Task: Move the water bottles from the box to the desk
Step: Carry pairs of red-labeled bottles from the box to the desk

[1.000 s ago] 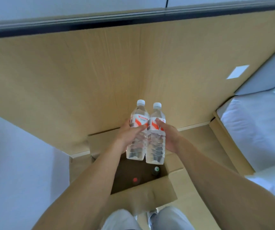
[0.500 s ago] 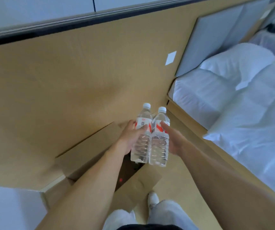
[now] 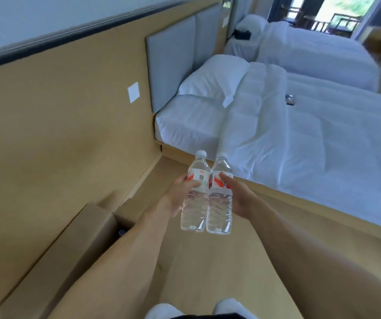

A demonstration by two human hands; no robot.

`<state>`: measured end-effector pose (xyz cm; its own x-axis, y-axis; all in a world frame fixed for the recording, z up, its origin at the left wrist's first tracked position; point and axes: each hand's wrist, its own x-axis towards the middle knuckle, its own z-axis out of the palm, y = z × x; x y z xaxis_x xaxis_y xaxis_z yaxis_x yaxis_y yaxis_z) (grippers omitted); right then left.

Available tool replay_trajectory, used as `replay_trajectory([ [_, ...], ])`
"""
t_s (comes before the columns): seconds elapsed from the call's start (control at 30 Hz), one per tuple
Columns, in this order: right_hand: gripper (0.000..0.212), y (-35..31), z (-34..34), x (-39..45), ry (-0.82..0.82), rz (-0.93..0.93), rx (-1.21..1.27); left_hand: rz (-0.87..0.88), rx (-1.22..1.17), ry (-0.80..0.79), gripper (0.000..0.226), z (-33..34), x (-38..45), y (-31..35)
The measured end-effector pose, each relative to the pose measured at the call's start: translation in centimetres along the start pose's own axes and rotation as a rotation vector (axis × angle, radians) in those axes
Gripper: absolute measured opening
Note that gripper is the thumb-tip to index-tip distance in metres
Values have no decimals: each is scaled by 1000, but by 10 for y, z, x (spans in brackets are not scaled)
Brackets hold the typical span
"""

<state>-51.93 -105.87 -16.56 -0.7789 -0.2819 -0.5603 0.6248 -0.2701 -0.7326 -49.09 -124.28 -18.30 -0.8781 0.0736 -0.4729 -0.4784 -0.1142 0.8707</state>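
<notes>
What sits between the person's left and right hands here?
In the head view, two water bottles pressed side by side fill the gap between left hand and right hand.

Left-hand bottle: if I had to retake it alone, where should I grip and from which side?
Grip the left bottle on its ribbed body just under the red-and-white label, coming from its outer left side, where the left hand sits now. The right bottle presses against its inner side, blocking that approach, and the narrow cap end offers less hold.
</notes>
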Motion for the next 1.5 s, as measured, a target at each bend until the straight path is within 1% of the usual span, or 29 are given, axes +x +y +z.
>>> replay_trajectory([
  [0.07,55,-5,-31,-16,31,-22,42,12,40,-18,35,33,10,-2],
  [0.13,48,-9,-63,-32,63,-36,83,25,68,-14,45,69,19,-5],
  [0.2,45,-12,-97,-48,95,-50,108,56,144,-24,54,105,24,-8],
  [0.33,41,-17,-167,-77,173,-79,160,81,235,-154,67,180,29,-17],
  [0.4,40,-19,-202,-93,213,-96,186,85,279,-187,74,219,31,-22],
  [0.47,41,-21,-235,-110,260,-121,221,54,284,-219,66,256,33,-25],
  [0.53,46,-21,-268,-129,299,-150,271,-19,253,-285,51,293,33,-27],
  [0.6,48,-21,-299,-149,348,-177,304,-71,256,-350,43,331,30,-29],
  [0.67,51,-21,-329,-171,405,-197,327,-83,282,-416,43,368,28,-35],
  [0.77,52,-19,-368,-204,450,-236,379,-85,345,-501,50,420,22,-47],
  [0.8,54,-19,-379,-215,467,-248,388,-95,365,-521,49,436,20,-51],
  [0.9,66,-15,-406,-252,502,-283,397,-136,442,-581,35,482,12,-60],
  [1.0,67,-7,-431,-286,501,-332,450,-182,557,-684,46,526,4,-68],
  [1.1,70,2,-458,-316,603,-396,481,-205,602,-758,49,568,-1,-76],
  [1.3,55,11,-506,-346,793,-484,536,-283,653,-872,55,644,-1,-87],
  [1.4,45,4,-530,-347,883,-490,560,-301,679,-940,50,679,12,-92],
  [1.5,43,-14,-557,-339,940,-498,589,-319,684,-996,41,713,36,-90],
])
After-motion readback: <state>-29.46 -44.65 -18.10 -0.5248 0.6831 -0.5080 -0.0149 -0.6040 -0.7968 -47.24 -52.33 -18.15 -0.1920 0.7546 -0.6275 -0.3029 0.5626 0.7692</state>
